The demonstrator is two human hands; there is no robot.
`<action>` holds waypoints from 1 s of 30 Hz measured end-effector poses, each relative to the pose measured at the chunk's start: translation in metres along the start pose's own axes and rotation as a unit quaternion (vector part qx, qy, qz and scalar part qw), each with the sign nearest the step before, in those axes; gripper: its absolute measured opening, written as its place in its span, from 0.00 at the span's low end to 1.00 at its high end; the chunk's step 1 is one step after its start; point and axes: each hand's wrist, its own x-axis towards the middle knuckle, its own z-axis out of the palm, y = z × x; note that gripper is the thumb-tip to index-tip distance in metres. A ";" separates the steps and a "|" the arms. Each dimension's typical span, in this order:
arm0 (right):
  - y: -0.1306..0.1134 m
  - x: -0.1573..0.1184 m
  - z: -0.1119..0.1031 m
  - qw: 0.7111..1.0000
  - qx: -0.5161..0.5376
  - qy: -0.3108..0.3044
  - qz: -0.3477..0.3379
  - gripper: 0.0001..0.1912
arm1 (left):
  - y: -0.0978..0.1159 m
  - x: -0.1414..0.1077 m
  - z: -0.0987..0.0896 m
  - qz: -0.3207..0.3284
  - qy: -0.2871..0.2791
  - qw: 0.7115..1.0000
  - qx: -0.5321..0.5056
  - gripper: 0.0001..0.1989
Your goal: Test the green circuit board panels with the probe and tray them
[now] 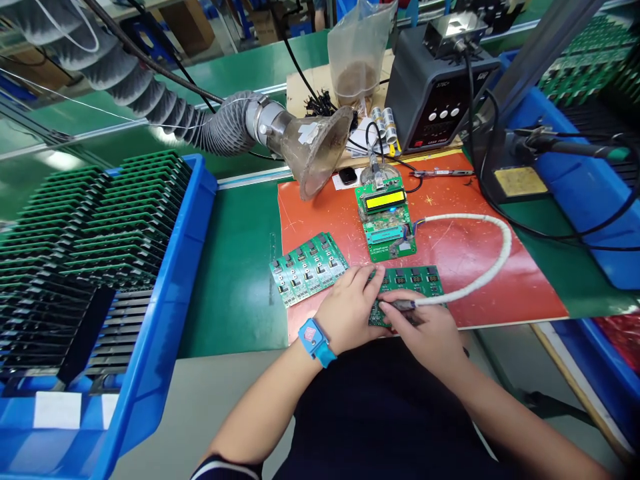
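The circuit panel (434, 280) lies on the red mat (520, 287), just to the near side of the display board (373, 252), which serves as reference. Judged by appearance, the panel is light, thin and stiff, with fairly smooth faces; its small digit displays and soldered parts are likely fragile. Recommended hold: the bare edges, flat, with no load on the components. The probe (404, 305) appears light and rigid; its white cable (505, 247), looping out to the right of the display board, looks flexible and may tug. Recommended hold: the probe's body, not the cable.

Position of hands: both are on the near side of the display board, at the panel. The left hand (350, 307), wearing a blue wrist strap (315, 341), lies over the panel's left end, fingers extended close together toward the far edge, thumb toward the near edge; whether it squeezes or merely steadies cannot be told. The right hand (430, 337) pinches the probe between thumb and fingers above the panel's near portion. Contact of the tip is hidden.

Further panels (310, 267) lie stacked to the near left of the display board, close beside the left hand.
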 end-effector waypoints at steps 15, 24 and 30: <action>0.004 -0.005 -0.066 0.979 0.117 0.112 0.121 0.12 | -0.052 -0.056 -0.051 -0.039 0.143 0.985 0.089 0.47; 0.029 -0.012 -0.067 0.983 0.029 0.107 0.148 0.20 | -0.077 -0.073 -0.047 -0.136 0.151 0.967 0.155 0.45; 0.034 -0.013 -0.068 0.985 -0.008 0.103 0.136 0.18 | -0.019 -0.041 -0.012 0.048 0.136 0.989 0.028 0.28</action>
